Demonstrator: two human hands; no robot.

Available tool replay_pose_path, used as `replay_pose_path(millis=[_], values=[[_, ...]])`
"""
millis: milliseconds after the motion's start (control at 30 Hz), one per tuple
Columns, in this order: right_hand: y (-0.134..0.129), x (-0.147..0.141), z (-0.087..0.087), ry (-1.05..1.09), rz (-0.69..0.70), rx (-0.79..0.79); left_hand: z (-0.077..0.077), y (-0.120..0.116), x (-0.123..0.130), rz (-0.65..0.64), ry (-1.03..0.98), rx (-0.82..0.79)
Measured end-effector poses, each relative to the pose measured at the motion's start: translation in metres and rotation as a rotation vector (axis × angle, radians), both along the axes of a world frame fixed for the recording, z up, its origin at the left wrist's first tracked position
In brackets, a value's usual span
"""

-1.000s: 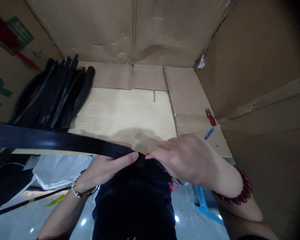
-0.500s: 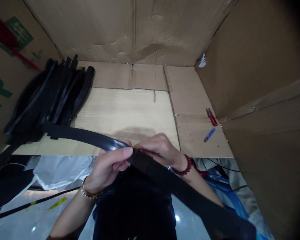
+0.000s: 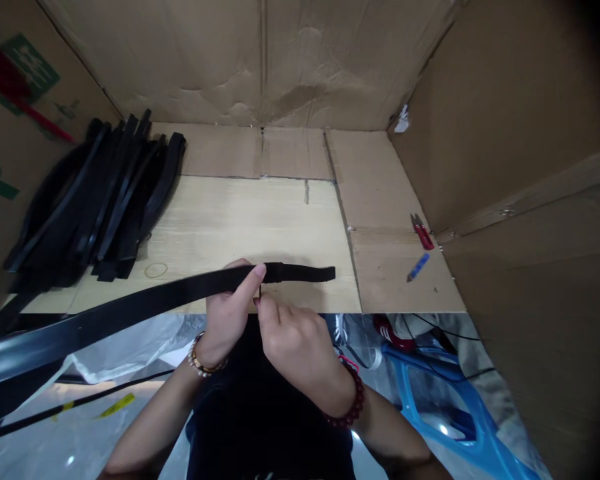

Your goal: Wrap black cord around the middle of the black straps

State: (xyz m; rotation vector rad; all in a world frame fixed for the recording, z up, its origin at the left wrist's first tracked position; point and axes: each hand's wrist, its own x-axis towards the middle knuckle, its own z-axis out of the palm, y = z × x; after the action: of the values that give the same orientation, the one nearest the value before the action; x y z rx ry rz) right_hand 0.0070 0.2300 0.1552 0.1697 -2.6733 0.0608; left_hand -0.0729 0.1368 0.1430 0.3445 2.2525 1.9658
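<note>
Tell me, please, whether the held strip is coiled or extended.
Extended, where visible: the strip runs from the picture's left edge, through the left hand, to one end.

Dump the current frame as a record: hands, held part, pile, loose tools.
left_hand: left hand grips the black strip, thumb on top
right_hand: right hand pinches a thin dark strand just below the strip
strip_pose: runs across the near part of the tabletop, short end to the right, long end out of frame left
pile: black strips heaped at the left
tools: red-handled snips at the right; blue pen-like tool nearer the person
</note>
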Motion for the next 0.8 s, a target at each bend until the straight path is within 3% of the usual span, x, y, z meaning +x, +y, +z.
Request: replay_pose_path(millis=[100, 233, 433, 533, 667, 800], values=[[0.016, 0.004, 0.016, -0.054, 0.106, 0.025, -0.003, -0.009, 0.001, -0.034, 0.099, -0.129], [0.040, 0.007, 0.036, -0.137, 0.235, 0.039, 0.003, -0.021, 0.005, -0.213, 0.037, -0.195], [0.070, 0.000, 0.064, -0.196, 0.395, 0.055, 0.034, -0.031, 0.004, -0.439, -0.222, -0.147], [0.082, -0.013, 0.074, -0.236, 0.523, 0.016, 0.039, -0.036, 0.001, -0.559, -0.311, -0.089], [0.089, -0.034, 0.066, -0.186, 0.692, -0.167, 0.032, -0.041, 0.004, -0.572, -0.484, 0.077], [0.082, -0.044, 0.032, -0.086, 0.751, -0.431, 0.029, -0.033, 0.012, -0.416, -0.636, 0.358]])
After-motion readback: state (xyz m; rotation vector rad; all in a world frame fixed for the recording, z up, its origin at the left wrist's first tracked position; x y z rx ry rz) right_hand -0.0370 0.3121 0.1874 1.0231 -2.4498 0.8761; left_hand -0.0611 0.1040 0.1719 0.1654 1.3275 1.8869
